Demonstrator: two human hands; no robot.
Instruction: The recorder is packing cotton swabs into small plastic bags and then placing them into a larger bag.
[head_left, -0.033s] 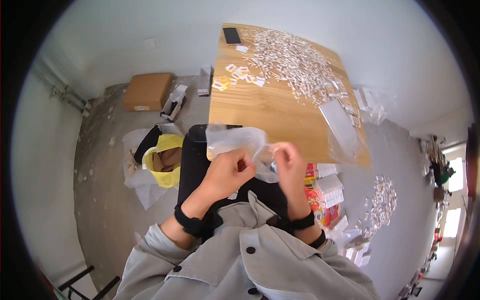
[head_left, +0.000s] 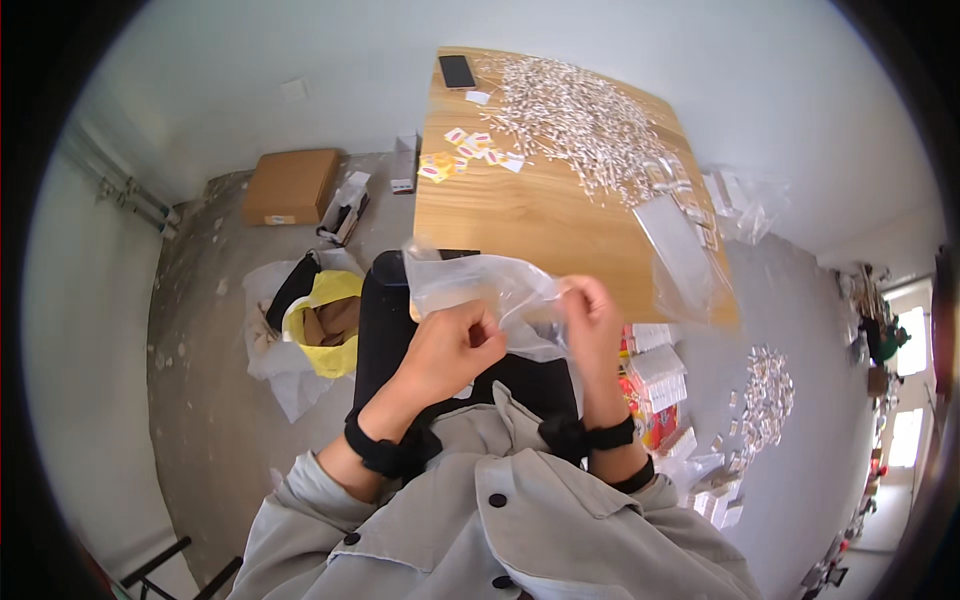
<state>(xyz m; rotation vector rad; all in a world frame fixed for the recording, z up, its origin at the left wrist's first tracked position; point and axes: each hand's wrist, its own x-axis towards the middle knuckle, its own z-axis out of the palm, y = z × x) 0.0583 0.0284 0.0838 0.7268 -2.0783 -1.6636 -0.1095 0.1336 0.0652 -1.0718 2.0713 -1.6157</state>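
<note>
**Clear plastic bag (head_left: 480, 280) stretched between two hands above the lap**

At far left, a brown cardboard box (head_left: 292, 187) lies on the grey floor (head_left: 215, 340) by the wall. Just to its right is a narrow open carton (head_left: 346, 210) with something black inside. Nearer, an open yellow bag (head_left: 298, 328) with brown material inside stands on a crumpled white plastic sheet (head_left: 290, 395). A slim white box (head_left: 404, 165) stands left of the wooden table (head_left: 500, 215).

The left hand (head_left: 450, 345) is curled, thumb against forefinger, pinching the near edge of the bag, which spreads between the hands in front of the table's near edge. On the tabletop, a dark smartphone (head_left: 457, 72) lies at the far left corner, with yellow and white labels (head_left: 470, 148) nearer. To their right spreads a heap of what look like cotton swabs (head_left: 575, 115).

The right hand (head_left: 592, 315), slightly blurred, pinches the bag's right end between thumb and fingers. Beyond it, a flat whitish, see-through package (head_left: 675, 245) lies along the table's right side. Below are red and yellow packages (head_left: 655, 425); farther right, small pale pieces (head_left: 768, 400) lie scattered across the floor.
</note>
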